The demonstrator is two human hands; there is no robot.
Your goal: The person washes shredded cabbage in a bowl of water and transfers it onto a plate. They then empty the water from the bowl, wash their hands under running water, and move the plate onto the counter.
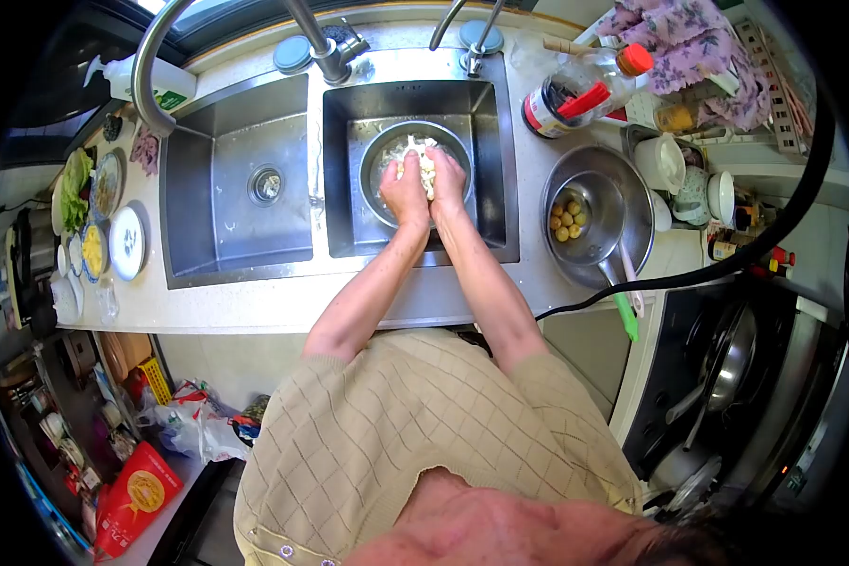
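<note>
Both hands are inside a round metal bowl (372,202) in the right sink basin (492,212). My left hand (405,191) and my right hand (448,179) are cupped close together around small white pieces (416,144), which look like cauliflower florets. Some of the pieces show between the hands and above the fingertips. The fingers of both hands are curled round the pieces. Water seems to be in the bowl, though the hands hide much of its inside.
The left basin (255,226) has a drain; a curved faucet (148,85) arches above it. Right of the sink, a large metal bowl (643,212) holds a pan with small round yellowish items (568,217). Jars and a red-capped bottle (636,59) stand behind. Plates (126,242) lie far left.
</note>
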